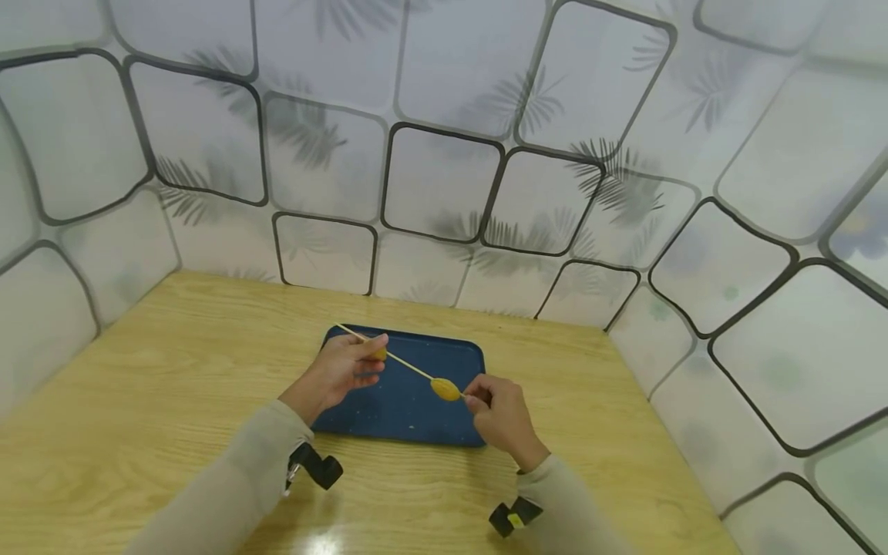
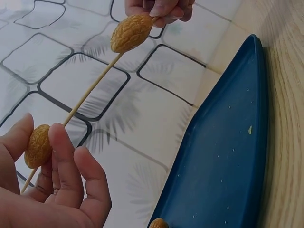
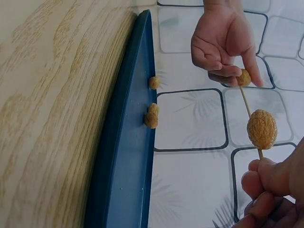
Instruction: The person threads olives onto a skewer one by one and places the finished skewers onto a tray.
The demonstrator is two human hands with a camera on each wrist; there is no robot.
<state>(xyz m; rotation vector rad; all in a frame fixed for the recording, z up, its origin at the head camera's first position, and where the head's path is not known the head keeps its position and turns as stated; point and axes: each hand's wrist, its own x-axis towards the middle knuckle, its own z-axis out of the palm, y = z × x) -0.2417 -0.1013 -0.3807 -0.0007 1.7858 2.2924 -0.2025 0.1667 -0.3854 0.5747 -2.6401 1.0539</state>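
Note:
A thin wooden skewer (image 1: 409,364) slants between my two hands over a blue tray (image 1: 398,405). Near its right end it bears a wrinkled golden-brown dried fruit (image 1: 445,388). My right hand (image 1: 505,412) pinches the skewer just beyond that fruit. A second dried fruit (image 2: 38,146) is pinched between thumb and fingers of my left hand (image 1: 340,370); the skewer shows on both sides of it and appears to run through it. In the right wrist view, more dried fruits (image 3: 152,116) lie in the tray, mostly hidden by my left hand in the head view.
The tray lies on a light wood-grain table (image 1: 173,385), with small pale crumbs (image 2: 250,129) on its floor. Patterned pale walls (image 1: 444,185) stand behind the table and at both sides. A black strap-on device (image 1: 315,465) sits at each wrist.

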